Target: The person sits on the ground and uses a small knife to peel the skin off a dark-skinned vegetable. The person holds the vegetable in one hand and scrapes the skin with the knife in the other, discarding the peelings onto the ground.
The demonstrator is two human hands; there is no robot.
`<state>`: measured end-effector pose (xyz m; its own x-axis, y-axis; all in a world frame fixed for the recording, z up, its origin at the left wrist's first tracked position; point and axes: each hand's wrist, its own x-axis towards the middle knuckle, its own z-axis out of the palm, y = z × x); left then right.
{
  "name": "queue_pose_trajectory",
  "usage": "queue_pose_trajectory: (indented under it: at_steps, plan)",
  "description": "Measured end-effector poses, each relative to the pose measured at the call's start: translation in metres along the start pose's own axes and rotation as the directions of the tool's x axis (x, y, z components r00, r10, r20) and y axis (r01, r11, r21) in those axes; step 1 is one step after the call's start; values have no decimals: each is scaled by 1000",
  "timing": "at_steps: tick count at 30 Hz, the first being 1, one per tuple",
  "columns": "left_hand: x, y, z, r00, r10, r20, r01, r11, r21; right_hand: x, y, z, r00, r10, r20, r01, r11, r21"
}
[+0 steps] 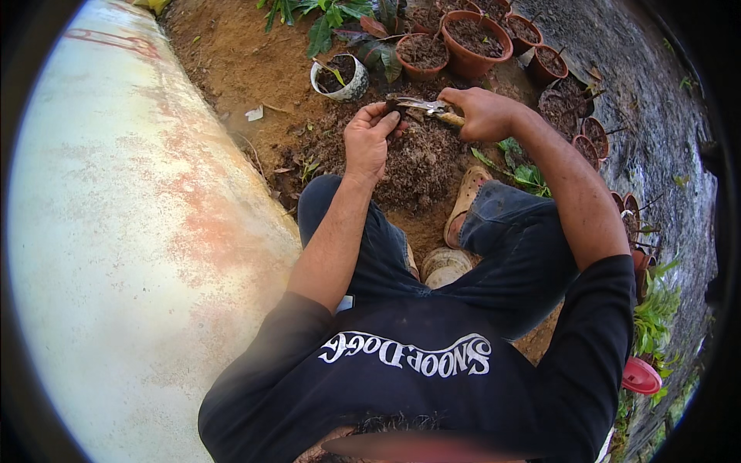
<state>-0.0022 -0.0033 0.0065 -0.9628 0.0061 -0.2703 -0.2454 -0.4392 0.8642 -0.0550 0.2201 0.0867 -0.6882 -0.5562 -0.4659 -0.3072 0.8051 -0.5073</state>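
Note:
My right hand (483, 113) grips a pair of pruning shears (425, 106) by their yellowish handles, blades pointing left. Between the thumb and fingers of my left hand (370, 136) is a small dark piece (393, 106), too small to name for certain. The tips of the shears reach that piece. Under both hands lies a mound of loose brown potting soil (425, 165). Just beyond my left hand stands a white speckled pot (341, 78) with dark soil and a cutting that bears a narrow yellow-green leaf.
Terracotta-coloured pots (474, 46) of soil, several with bare stems, curve along the far and right side. Leafy cuttings (333, 20) lie at the far edge. A pale stained wall (145, 231) bounds the left. A red dish (641, 375) lies at the lower right.

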Motion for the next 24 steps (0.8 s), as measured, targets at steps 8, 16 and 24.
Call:
queue_pose_trajectory:
  at_steps: [8,16,24]
  plan:
    - [-4,2,8,997,71,14,-72,993,97,3,-12,4,999,-35,-20,35,999,-15]
    - [-6,4,10,998,63,10,-64,990,122,7,-14,5,998,-58,-5,58,998,-32]
    - [-6,4,12,995,98,16,-99,981,168,1,-17,3,999,-32,-7,31,998,-51]
